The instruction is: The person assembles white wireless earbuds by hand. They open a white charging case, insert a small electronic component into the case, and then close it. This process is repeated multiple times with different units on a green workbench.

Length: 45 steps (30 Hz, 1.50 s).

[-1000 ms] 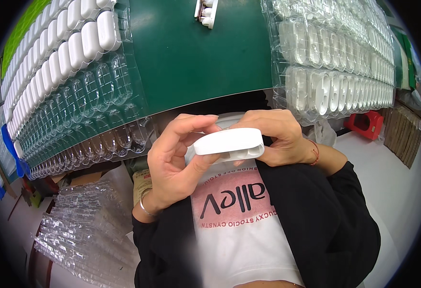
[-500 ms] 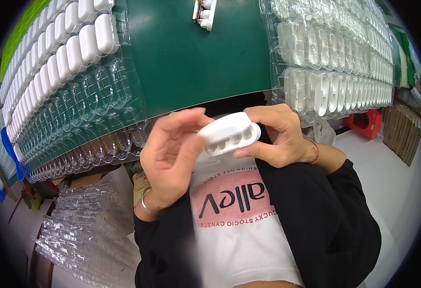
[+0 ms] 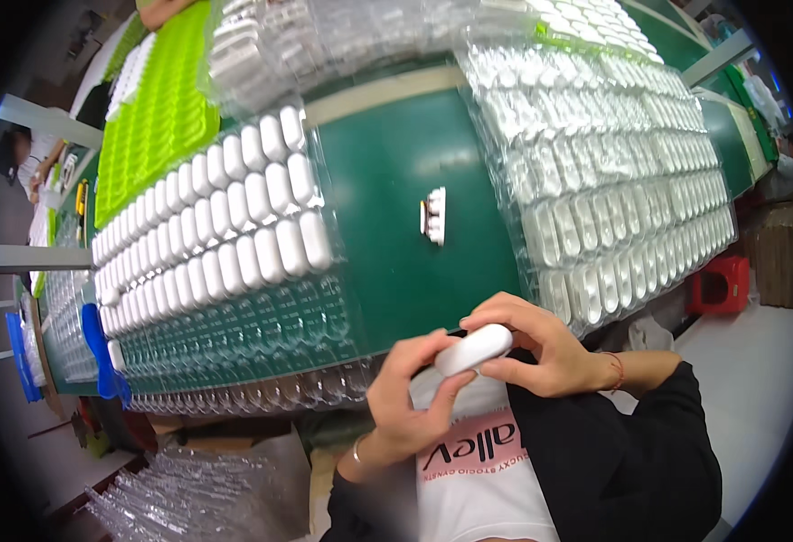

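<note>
A smooth white oval case (image 3: pixel 474 350) is held just in front of my chest, near the table's front edge. My left hand (image 3: pixel 410 397) pinches its left end between thumb and fingers. At the other end, the thumb and fingers of my right hand (image 3: pixel 545 350) grip it. The case looks closed from here, with its rounded surface showing; its underside is hidden. Beyond my hands, a small white piece with a row of rounded parts (image 3: pixel 437 217) lies on the green table (image 3: pixel 396 271).
Clear plastic trays with rows of white cases (image 3: pixel 234 262) cover the table's left side. On the right, more clear trays hold pale case shells (image 3: pixel 595 226). Bright green trays (image 3: pixel 157 126) lie at far left, near another person's arm (image 3: pixel 163 11). A red stool (image 3: pixel 720 285) stands at right.
The case showed hollows inside before; now it looks closed. My view has tipped up, showing more of the table. Both hands still hold the case.
</note>
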Available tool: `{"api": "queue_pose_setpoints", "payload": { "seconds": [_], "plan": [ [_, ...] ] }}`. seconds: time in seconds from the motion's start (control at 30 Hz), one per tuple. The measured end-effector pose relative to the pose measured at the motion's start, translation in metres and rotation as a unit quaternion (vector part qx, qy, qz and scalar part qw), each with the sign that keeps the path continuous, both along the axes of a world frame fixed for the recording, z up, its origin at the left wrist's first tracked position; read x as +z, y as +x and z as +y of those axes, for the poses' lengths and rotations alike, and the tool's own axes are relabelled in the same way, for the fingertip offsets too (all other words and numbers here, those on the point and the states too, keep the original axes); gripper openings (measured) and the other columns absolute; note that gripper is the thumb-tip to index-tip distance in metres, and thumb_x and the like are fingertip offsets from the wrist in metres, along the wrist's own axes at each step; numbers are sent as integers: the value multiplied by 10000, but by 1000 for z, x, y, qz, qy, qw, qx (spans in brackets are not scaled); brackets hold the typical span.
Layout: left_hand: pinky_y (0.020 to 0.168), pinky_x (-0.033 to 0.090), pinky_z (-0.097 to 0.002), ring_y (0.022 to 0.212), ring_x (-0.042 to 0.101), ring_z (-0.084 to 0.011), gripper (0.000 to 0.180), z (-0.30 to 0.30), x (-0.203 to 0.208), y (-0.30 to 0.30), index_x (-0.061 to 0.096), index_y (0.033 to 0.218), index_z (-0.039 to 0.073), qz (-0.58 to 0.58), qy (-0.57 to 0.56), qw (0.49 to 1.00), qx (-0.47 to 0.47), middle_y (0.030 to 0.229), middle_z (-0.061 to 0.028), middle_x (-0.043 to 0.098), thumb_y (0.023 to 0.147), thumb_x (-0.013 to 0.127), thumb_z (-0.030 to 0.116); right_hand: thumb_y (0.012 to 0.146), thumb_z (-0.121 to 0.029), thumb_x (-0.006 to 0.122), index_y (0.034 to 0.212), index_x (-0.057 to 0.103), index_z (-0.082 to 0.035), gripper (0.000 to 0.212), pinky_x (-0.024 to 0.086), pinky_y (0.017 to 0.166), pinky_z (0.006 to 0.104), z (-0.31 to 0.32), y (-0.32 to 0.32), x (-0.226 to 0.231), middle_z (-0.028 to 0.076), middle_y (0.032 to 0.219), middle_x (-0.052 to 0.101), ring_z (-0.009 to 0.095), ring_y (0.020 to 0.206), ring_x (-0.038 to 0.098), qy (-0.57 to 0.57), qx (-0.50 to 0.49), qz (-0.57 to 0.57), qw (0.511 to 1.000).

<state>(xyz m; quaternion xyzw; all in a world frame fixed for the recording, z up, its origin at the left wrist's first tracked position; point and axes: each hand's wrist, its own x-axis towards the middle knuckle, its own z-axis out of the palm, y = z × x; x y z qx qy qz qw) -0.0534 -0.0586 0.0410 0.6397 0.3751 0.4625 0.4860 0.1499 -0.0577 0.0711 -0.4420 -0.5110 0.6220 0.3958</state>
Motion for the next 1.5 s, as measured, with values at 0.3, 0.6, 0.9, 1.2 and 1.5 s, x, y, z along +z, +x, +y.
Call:
{"api": "queue_pose_setpoints", "payload": {
  "seconds": [0.3, 0.6, 0.9, 1.2, 1.5],
  "plan": [
    [799, 557, -316, 916, 690, -240, 438, 22, 12, 21, 612, 1143, -40, 51, 126, 990, 21, 1045, -177, 691, 747, 797, -63, 845, -124, 699, 1102, 584, -39, 295, 510, 717, 402, 48, 33, 35, 117, 965, 592, 337, 861, 618, 268, 189, -274, 904],
    [765, 533, -286, 865, 653, -202, 261, 27, 13, 21, 595, 1141, -53, 71, 114, 987, 88, 1042, -172, 683, 883, 632, -78, 913, -91, 655, 1186, 605, -51, 280, 537, 831, 362, 143, 122, 44, 107, 1090, 674, 236, 985, 660, 276, -47, -324, 904],
    [759, 535, -268, 825, 685, -167, 253, 45, 25, 54, 646, 1111, -27, 43, -34, 996, -69, 935, -126, 722, 866, 659, -87, 821, -57, 645, 1127, 678, -40, 308, 523, 826, 349, 352, 301, 10, 129, 1046, 706, 246, 949, 673, 284, -301, -467, 781],
    [755, 540, -263, 805, 692, -162, 244, 62, 19, 64, 656, 1112, -27, 101, -71, 992, -33, 924, -125, 728, 871, 658, -67, 789, -16, 589, 1061, 687, -48, 291, 512, 863, 404, 494, 325, -31, 177, 1031, 706, 346, 997, 662, 287, -216, -590, 723],
    [724, 538, -269, 782, 689, -181, 241, 84, 7, 69, 659, 1077, -28, 53, -24, 995, -84, 892, -123, 727, 846, 668, -93, 860, -97, 646, 1098, 703, -58, 248, 524, 864, 367, 500, 484, -53, 145, 1040, 717, 297, 971, 681, 345, -212, -669, 624]
  ]
}}
